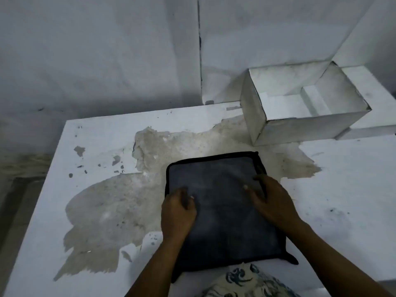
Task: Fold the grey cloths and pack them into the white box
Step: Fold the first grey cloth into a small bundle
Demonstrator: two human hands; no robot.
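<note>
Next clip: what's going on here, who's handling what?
A person is working a dark grey cloth lying flat on a worn white table. The left hand presses on its left edge with fingers curled, and the right hand rests flat on its right side. The cloth looks already folded into a rectangle. The white box stands open at the table's far right, with no cloth visible inside.

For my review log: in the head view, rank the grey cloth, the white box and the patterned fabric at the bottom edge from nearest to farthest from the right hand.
1. Grey cloth: directly under the right hand, touching.
2. Patterned fabric: below the hand, at the bottom edge.
3. White box: beyond the cloth, upper right on the table.
</note>
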